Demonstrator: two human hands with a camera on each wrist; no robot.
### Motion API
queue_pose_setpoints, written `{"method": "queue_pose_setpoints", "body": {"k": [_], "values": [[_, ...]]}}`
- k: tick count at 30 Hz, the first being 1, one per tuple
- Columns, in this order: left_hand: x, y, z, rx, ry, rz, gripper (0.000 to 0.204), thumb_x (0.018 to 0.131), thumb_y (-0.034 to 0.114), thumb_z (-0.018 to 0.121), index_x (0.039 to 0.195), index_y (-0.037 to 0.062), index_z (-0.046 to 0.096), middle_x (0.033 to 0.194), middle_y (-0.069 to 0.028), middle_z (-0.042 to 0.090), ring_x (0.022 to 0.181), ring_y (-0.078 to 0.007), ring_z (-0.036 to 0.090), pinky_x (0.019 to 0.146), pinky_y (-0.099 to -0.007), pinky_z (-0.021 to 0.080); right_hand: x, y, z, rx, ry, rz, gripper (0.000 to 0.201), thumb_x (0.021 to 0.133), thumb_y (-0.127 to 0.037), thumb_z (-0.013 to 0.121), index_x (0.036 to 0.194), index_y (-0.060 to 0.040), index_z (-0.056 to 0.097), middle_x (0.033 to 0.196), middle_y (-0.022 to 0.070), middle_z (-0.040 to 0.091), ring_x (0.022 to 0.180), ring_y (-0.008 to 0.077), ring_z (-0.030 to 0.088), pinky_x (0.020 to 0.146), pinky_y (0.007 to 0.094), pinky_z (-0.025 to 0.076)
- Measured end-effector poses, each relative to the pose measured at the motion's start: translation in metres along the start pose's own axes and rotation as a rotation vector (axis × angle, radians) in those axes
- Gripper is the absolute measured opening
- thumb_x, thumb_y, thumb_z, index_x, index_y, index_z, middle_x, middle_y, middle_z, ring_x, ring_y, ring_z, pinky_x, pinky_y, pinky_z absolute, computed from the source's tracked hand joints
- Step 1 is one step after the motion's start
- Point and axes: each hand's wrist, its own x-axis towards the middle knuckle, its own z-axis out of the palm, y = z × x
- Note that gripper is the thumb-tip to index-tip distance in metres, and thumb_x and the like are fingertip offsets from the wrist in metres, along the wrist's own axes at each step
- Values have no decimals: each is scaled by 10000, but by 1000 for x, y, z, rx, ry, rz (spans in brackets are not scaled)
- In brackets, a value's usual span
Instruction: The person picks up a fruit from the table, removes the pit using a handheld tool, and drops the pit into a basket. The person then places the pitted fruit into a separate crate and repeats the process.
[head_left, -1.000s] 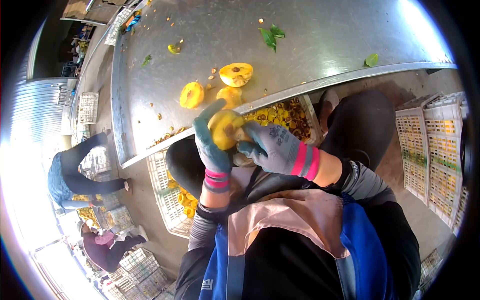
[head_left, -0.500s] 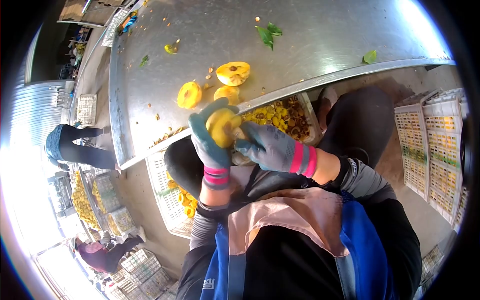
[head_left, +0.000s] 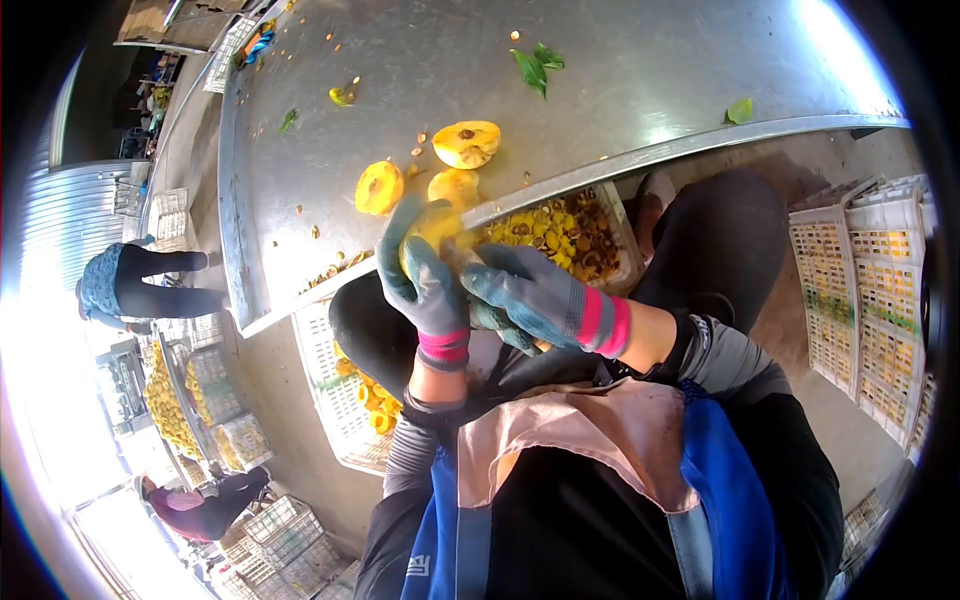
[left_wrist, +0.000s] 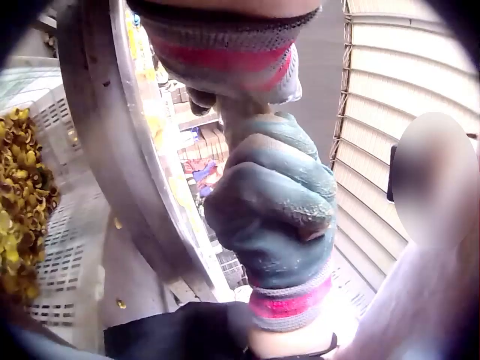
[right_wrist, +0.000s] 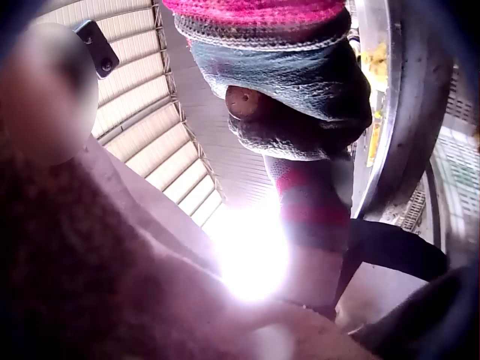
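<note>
In the head view my gloved left hand [head_left: 425,275] holds a yellow peach half [head_left: 432,226], blurred and partly covered by the fingers, just off the table's front edge. My right hand [head_left: 525,290] meets it from the right. Its fingers are curled round a wooden-handled tool, whose round brown butt [right_wrist: 244,101] shows below the palm in the right wrist view. The working end is hidden between the hands. In the left wrist view the right fist [left_wrist: 274,199] grips it tightly. Three cut peach pieces, one of them a half [head_left: 467,145] with a brown centre, lie on the table beyond.
The metal table [head_left: 640,70] has a raised rim and carries leaves [head_left: 530,72] and small scraps. Below its edge stands a crate of yellow and brown trimmings [head_left: 560,235]; another crate [head_left: 335,400] is by the left knee. Stacked crates [head_left: 870,300] stand right. Two people are at left.
The left hand has turned, its fingers now closing over the peach half. The right fist has rolled, bringing the handle's end into sight. At left, one person in the background has shifted.
</note>
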Motion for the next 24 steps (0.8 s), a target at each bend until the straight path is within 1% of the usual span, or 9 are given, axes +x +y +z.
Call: {"method": "queue_pose_setpoints", "body": {"k": [2,4,8,11,14,16,17,20,24], "values": [[2,0,-1,-28,-15,-35,509,1010,390,535,1264,-51,550,1221,-154,631,1029,-222,648,891,-342,530,0,-2,-1,-80,2,-4,220,999,-279,573,1033,-62,589,722,4,574,520,78,509,449,241,407],[4,4,-1,-89,-27,-113,416,1005,306,566,1243,-35,573,1204,-132,649,994,-186,651,817,-290,540,12,17,-8,-347,64,-312,232,985,-271,593,1042,-45,587,717,19,579,559,99,540,495,268,434],[5,6,-7,-63,-102,-176,394,1007,293,558,1230,-31,581,1198,-129,656,987,-162,648,786,-269,541,26,37,-26,-948,217,-832,206,948,-219,618,1012,-26,585,732,105,612,526,204,561,513,345,475],[7,3,-15,-52,-152,-247,379,1000,273,575,1229,-28,582,1199,-123,660,968,-144,645,768,-252,540,5,-15,-16,-717,-16,-93,200,936,-218,634,1015,-39,592,786,155,655,625,322,624,609,415,512],[9,5,-16,-44,-186,-284,363,983,251,608,1218,-26,593,1188,-115,668,929,-126,641,753,-240,537,-3,-39,-8,-811,-28,91,247,920,-243,645,1036,-36,576,834,197,670,744,403,653,671,478,514],[10,7,-17,13,-172,-364,358,969,243,630,1206,-24,601,1176,-108,674,894,-115,637,743,-237,534,3,-2,-16,-1172,173,-310,270,914,-251,639,1044,-28,561,858,203,677,770,403,663,668,490,513],[10,6,-17,16,-166,-346,357,963,240,635,1202,-23,604,1171,-106,676,881,-111,634,742,-237,532,4,12,-19,-1340,278,-520,282,910,-255,637,1049,-24,554,870,206,681,784,404,668,667,497,513],[9,4,-17,64,-158,-274,354,949,227,644,1196,-24,608,1159,-102,681,851,-103,626,739,-238,524,1,15,-15,-1320,277,-558,308,909,-261,625,1050,-1,541,896,229,674,808,412,662,693,503,510],[10,10,-17,183,-193,-128,352,941,204,636,1206,-26,608,1154,-97,681,859,-98,619,748,-244,518,3,14,-18,-1159,223,-570,324,908,-262,628,1051,14,539,910,263,657,843,430,647,720,503,506]]}}
